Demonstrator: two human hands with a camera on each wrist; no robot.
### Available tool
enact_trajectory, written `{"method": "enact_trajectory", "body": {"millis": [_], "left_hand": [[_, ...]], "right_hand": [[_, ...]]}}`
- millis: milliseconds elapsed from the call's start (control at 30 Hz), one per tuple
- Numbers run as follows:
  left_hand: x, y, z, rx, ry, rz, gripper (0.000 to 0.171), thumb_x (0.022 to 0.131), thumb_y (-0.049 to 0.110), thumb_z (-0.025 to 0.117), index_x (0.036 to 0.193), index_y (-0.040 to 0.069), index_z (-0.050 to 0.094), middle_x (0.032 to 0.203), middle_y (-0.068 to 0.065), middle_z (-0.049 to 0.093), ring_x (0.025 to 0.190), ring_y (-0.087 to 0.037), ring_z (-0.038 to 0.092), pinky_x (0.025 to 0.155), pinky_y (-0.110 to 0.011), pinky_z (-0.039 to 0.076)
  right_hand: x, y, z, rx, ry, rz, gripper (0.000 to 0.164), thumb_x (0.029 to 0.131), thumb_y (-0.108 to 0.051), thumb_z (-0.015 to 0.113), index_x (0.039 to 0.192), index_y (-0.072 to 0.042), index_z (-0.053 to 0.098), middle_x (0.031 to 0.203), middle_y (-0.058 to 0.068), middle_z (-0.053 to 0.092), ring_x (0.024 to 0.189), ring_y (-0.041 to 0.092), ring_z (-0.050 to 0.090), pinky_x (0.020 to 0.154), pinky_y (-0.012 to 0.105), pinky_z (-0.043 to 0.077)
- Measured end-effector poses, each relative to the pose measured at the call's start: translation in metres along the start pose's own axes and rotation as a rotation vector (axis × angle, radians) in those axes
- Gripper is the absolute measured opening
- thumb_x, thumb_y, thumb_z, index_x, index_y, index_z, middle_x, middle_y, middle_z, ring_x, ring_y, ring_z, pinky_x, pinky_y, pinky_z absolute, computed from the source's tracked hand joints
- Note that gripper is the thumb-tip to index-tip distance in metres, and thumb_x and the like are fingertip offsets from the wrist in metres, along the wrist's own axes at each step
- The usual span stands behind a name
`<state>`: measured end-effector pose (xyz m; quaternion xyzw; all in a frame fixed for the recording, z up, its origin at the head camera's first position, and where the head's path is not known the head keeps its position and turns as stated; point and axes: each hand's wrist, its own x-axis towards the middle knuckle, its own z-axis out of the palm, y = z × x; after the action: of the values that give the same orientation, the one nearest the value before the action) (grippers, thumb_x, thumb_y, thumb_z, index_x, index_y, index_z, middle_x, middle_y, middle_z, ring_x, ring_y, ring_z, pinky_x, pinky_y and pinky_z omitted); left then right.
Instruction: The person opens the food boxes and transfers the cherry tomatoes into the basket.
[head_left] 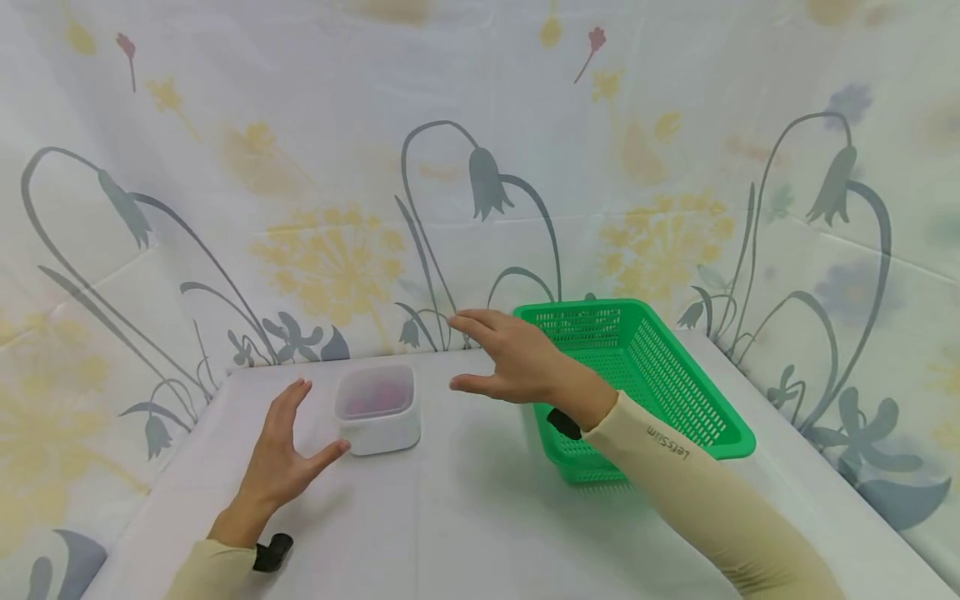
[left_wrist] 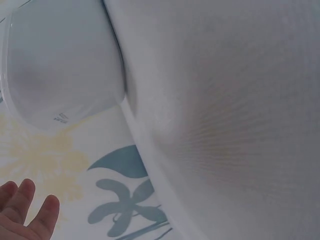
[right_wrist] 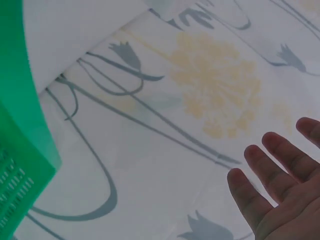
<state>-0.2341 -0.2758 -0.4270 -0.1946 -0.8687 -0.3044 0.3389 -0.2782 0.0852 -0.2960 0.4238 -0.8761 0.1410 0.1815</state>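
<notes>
A small white plastic container [head_left: 384,433] with a translucent lid stands on the table, and something reddish shows faintly through the lid. My left hand [head_left: 279,454] is just left of it, thumb and fingers spread apart, the thumb tip right by its near left corner. In the left wrist view the container [left_wrist: 65,60] fills the upper left, with the left fingertips [left_wrist: 46,212] below it. My right hand [head_left: 517,358] hovers between the container and a green basket [head_left: 738,437], its fingers extended toward the left. The right fingers [right_wrist: 272,182] look straight and hold nothing.
The green perforated basket stands on the right of the white table [head_left: 360,533], partly behind the right forearm. Flower-printed cloth [head_left: 480,100] hangs behind the table and along both sides. A black strap mount [head_left: 273,552] sits at the left wrist.
</notes>
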Motion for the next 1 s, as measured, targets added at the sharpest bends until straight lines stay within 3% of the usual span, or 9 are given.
{"method": "enact_trajectory", "body": {"millis": [267,400,533,667,767,1000], "left_hand": [[-0.005,-0.003,0.004,-0.040,0.038,0.001,0.097,0.058,0.011,0.089,0.139,-0.007,0.039,0.138,-0.026,0.041,0.118,-0.040,0.044,0.096,-0.007,0.025],[-0.004,-0.004,0.005,-0.061,0.046,0.005,0.096,0.058,0.007,0.088,0.139,-0.008,0.038,0.138,-0.026,0.041,0.117,-0.040,0.044,0.092,-0.010,0.031],[-0.003,-0.005,0.005,-0.060,0.029,-0.030,0.096,0.059,0.007,0.088,0.140,-0.006,0.037,0.138,-0.024,0.041,0.118,-0.038,0.045,0.091,-0.016,0.036],[-0.003,-0.004,0.005,-0.058,-0.025,-0.110,0.095,0.064,0.011,0.088,0.141,-0.003,0.036,0.139,-0.022,0.040,0.120,-0.037,0.044,0.093,-0.035,0.046],[-0.001,-0.002,0.005,-0.069,-0.065,-0.158,0.093,0.067,0.014,0.087,0.142,-0.002,0.034,0.139,-0.023,0.038,0.122,-0.039,0.043,0.089,-0.050,0.046],[0.002,0.001,0.006,-0.112,-0.091,-0.174,0.084,0.071,0.009,0.084,0.140,-0.002,0.037,0.138,-0.023,0.038,0.120,-0.042,0.045,0.086,-0.050,0.048]], "right_hand": [[0.026,-0.016,0.022,0.000,-0.121,0.038,0.074,0.086,-0.059,0.060,0.145,-0.020,0.040,0.145,0.001,0.043,0.131,0.020,0.042,0.103,0.040,0.040],[0.038,-0.022,0.033,-0.005,-0.150,0.033,0.072,0.086,-0.058,0.060,0.144,-0.019,0.041,0.142,-0.001,0.045,0.127,0.018,0.045,0.100,0.038,0.043],[0.049,-0.027,0.043,-0.012,-0.166,0.026,0.071,0.086,-0.058,0.060,0.143,-0.019,0.042,0.140,-0.001,0.047,0.126,0.018,0.047,0.100,0.037,0.042],[0.059,-0.032,0.051,-0.017,-0.190,0.045,0.071,0.086,-0.058,0.060,0.143,-0.019,0.042,0.141,0.000,0.046,0.126,0.018,0.046,0.101,0.037,0.041],[0.065,-0.033,0.058,-0.012,-0.212,0.070,0.071,0.086,-0.058,0.061,0.144,-0.021,0.041,0.142,0.000,0.045,0.126,0.018,0.046,0.100,0.037,0.042],[0.074,-0.035,0.079,0.017,-0.225,0.129,0.072,0.084,-0.056,0.064,0.143,-0.022,0.042,0.141,-0.001,0.046,0.123,0.015,0.048,0.095,0.035,0.046]]}}
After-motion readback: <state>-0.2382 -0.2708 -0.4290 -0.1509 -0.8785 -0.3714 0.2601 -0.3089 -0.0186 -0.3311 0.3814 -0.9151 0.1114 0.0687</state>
